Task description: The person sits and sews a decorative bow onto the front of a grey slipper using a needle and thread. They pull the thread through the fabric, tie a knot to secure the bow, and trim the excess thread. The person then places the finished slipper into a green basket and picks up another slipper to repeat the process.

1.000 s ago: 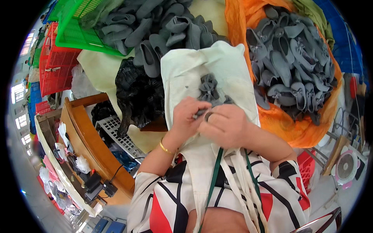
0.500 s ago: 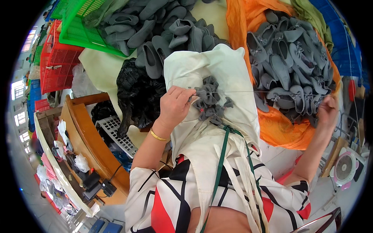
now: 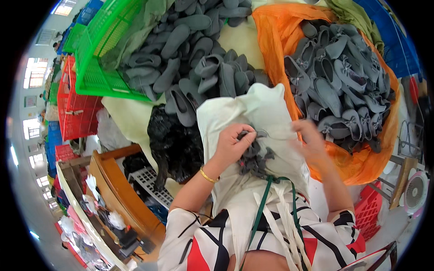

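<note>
My left hand (image 3: 234, 145) is closed in a pinch on a small grey fabric bow (image 3: 244, 135), over the white cloth (image 3: 282, 151) across my lap. A thin thread (image 3: 263, 132) curves in a loop just beside those fingertips. Several loose grey bows (image 3: 258, 163) lie in a little heap on the cloth, below and beside that hand. My right hand (image 3: 309, 141) hovers at the cloth's right edge, smeared by motion. Whatever its fingers hold, perhaps the thread's end, cannot be made out.
Grey shoes (image 3: 194, 49) are piled ahead, by a green crate (image 3: 108, 86). On the right, an orange sack (image 3: 271, 27) holds grey shoes with bows. A black plastic bag (image 3: 174, 140) and a wooden drawer (image 3: 120, 198) are at left. A fan (image 3: 415, 193) stands far right.
My right hand has come in from the far right toward the lap. The thread stretched straight between my hands is now slack and looped. The left hand still pinches at the bows.
</note>
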`<state>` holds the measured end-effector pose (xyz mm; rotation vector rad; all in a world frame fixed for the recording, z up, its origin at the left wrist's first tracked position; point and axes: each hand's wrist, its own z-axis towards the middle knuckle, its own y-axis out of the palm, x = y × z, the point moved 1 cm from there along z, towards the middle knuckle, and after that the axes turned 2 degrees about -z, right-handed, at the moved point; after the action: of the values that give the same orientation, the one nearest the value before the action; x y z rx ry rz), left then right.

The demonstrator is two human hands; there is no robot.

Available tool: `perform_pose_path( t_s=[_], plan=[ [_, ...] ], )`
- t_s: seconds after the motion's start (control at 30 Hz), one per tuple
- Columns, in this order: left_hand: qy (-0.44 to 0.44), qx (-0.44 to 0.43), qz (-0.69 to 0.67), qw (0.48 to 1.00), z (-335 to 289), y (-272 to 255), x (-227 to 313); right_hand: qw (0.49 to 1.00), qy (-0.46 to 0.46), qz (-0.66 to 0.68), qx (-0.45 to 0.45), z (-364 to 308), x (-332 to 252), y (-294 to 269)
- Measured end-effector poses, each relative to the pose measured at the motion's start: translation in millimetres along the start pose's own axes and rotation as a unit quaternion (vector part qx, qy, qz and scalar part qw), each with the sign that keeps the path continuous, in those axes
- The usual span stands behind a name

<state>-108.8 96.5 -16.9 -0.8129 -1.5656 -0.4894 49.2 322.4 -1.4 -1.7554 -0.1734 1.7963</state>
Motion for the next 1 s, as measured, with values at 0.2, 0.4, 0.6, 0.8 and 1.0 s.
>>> perform_pose_path(
  t_s=[0.2,0.4,0.6,0.8,1.0],
  plan=[
    [0.109,-0.067,0.09,0.988,89.0,-20.5,31.4,0.993,0.079,0.089,0.016,38.1,-4.1,48.9],
    [0.219,0.091,0.396,0.887,237.1,-89.3,-50.1,0.947,0.22,0.235,0.008,28.2,12.8,49.5],
    [0.089,-0.007,0.694,0.715,259.7,-135.4,-116.1,0.928,0.246,0.279,0.022,29.4,14.4,51.9],
    [0.17,0.052,0.605,0.776,166.3,-152.8,-13.9,0.941,0.194,0.276,0.027,24.2,11.5,51.4],
    [0.166,-0.006,0.563,0.809,-24.9,-93.1,65.2,0.949,0.193,0.246,0.031,-0.4,6.0,49.7]
  ],
)
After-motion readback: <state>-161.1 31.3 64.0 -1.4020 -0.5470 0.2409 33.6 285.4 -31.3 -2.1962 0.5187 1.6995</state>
